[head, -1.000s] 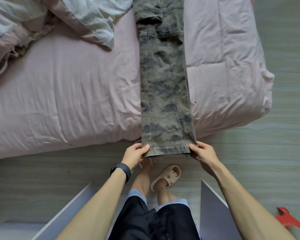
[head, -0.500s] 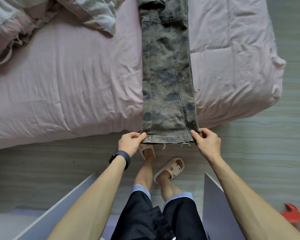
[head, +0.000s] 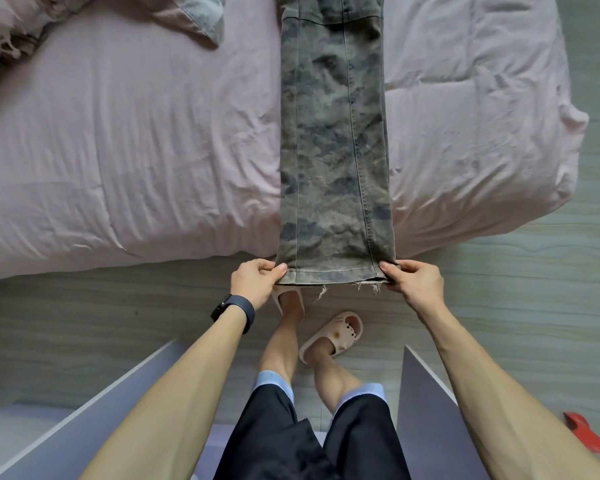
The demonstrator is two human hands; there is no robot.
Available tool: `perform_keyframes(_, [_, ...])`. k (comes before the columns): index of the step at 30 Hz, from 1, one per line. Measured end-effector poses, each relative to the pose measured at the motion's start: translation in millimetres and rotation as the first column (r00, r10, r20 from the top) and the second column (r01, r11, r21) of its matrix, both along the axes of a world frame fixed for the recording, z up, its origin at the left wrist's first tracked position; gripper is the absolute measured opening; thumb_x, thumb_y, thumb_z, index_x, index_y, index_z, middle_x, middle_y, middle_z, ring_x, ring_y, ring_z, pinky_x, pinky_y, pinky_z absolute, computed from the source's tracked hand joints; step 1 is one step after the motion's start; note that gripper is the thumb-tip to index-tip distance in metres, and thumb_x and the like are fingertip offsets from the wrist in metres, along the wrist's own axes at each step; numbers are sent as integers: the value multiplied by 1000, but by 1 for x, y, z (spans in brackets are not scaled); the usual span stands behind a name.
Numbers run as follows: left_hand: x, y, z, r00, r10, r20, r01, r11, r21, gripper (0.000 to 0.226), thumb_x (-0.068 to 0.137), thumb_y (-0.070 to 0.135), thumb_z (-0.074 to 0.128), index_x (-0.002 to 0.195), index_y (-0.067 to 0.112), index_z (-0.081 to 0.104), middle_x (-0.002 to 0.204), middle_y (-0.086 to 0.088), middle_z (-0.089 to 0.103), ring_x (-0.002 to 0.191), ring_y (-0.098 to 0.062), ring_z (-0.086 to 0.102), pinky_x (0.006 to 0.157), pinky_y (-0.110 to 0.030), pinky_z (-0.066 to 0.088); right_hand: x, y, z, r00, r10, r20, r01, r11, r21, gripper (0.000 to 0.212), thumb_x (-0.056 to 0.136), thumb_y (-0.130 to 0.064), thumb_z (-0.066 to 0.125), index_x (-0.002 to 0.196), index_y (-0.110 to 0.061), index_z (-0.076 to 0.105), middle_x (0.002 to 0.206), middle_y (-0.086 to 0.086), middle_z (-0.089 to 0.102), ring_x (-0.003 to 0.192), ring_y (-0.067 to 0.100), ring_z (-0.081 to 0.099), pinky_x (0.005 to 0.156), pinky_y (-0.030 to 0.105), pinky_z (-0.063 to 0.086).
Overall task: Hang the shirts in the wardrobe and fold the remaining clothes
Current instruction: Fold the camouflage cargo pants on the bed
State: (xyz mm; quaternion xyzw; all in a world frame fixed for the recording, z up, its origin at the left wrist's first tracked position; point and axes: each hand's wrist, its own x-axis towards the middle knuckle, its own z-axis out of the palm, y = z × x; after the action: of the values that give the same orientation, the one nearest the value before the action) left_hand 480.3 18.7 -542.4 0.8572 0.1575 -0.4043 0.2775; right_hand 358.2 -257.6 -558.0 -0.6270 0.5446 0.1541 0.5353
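Squarely ahead, both bare arms reach forward and down, well apart, each hand at one corner of the hem of the camouflage trousers (head: 333, 150). The left hand (head: 255, 284) pinches the hem's left corner, thumb on top and fingers curled beneath; a dark watch (head: 234, 311) sits on that wrist. The right hand (head: 414, 284) pinches the right corner in the same way, knuckles raised. Between them the frayed hem is pulled flat and hangs just past the bed's edge.

The trousers lie lengthwise on the pink duvet (head: 136, 150), legs stacked one on the other, running away from the person and out of the top of the view. At the upper left of the bed is a crumpled heap of pale clothes (head: 21, 32) (which garments, I cannot tell). Below the hands, on the grey wood-grain floor (head: 499, 306), stand two feet in cream slippers (head: 333, 336), under dark shorts (head: 309, 441). Pale panels (head: 84, 420) flank the legs on either side, and a red object (head: 593, 441) lies at the lower right.
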Motion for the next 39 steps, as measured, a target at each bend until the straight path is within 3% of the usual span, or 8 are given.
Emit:
perform_keyframes(2, [-4, -1, -5, 1000, -5, 0, 5, 1000, 14, 25, 89, 46, 69, 104, 26, 68, 88, 12, 68, 102, -17, 64, 94, -29, 48, -1, 6, -4, 988, 152, -42, -155, 984, -89, 20, 78, -37, 83, 90, -22, 77, 84, -3, 77, 85, 18, 74, 90, 37, 57])
perform_keyframes(5, [-1, -11, -1, 989, -137, -62, 142, 986, 87, 32, 93, 41, 63, 121, 26, 60, 114, 4, 68, 116, -24, 61, 102, -38, 47, 7, 14, 4, 841, 484, -241, -517, 850, -100, 51, 88, -36, 73, 134, -20, 58, 122, 8, 69, 120, 31, 60, 97, 34, 45])
perform_keyframes(7, [7, -22, 12, 972, -214, -93, 223, 969, 110, 40, 94, 40, 61, 130, 25, 53, 126, 1, 63, 120, -26, 57, 104, -41, 46, 15, 15, 17, 762, 577, -294, -623, 777, -89, 65, 90, -38, 68, 147, -18, 42, 137, 12, 59, 128, 34, 53, 101, 38, 44])
perform_keyframes(9, [19, -38, 31, 961, -271, -60, 276, 957, 93, 42, 95, 39, 59, 133, 25, 51, 131, 0, 60, 121, -26, 57, 104, -42, 46, 27, 12, 38, 720, 638, -273, -687, 711, -150, 60, 93, -36, 63, 146, -20, 43, 139, 12, 56, 127, 34, 52, 101, 39, 44])
perform_keyframes(14, [70, -89, 92, 899, -403, 172, 403, 915, 38, 41, 96, 35, 55, 135, 25, 51, 134, 0, 57, 122, -23, 54, 102, -43, 47, 91, -5, 103, 681, 714, -161, -708, 588, -391, 55, 94, -34, 57, 146, -22, 46, 151, 4, 45, 136, 28, 41, 107, 41, 43])
perform_keyframes(21, [170, -142, 134, 713, -581, 392, 566, 807, 166, 45, 98, 33, 49, 142, 25, 47, 145, 3, 48, 132, -21, 45, 108, -36, 40, 201, -28, 141, 634, 767, -102, -683, 493, -539, 53, 97, -34, 50, 148, -24, 42, 156, 2, 36, 142, 23, 31, 114, 38, 36])
perform_keyframes(33, [393, -203, 97, 607, -688, 398, 650, 718, 249, 58, 99, 35, 45, 154, 29, 29, 161, -1, 26, 145, -23, 28, 118, -37, 25, 418, -83, 113, 572, 791, -216, -728, 369, -577, 53, 100, -42, 42, 152, -33, 33, 167, -2, 13, 152, 19, 13, 121, 34, 22])
perform_keyframes(39, [501, -232, 84, 632, -646, 428, 606, 757, 247, 60, 96, 36, 47, 153, 30, 32, 160, -4, 28, 146, -24, 29, 119, -41, 25, 522, -127, 109, 571, 793, -211, -708, 347, -615, 55, 100, -40, 41, 153, -32, 30, 167, -2, 11, 153, 18, 10, 122, 34, 20])
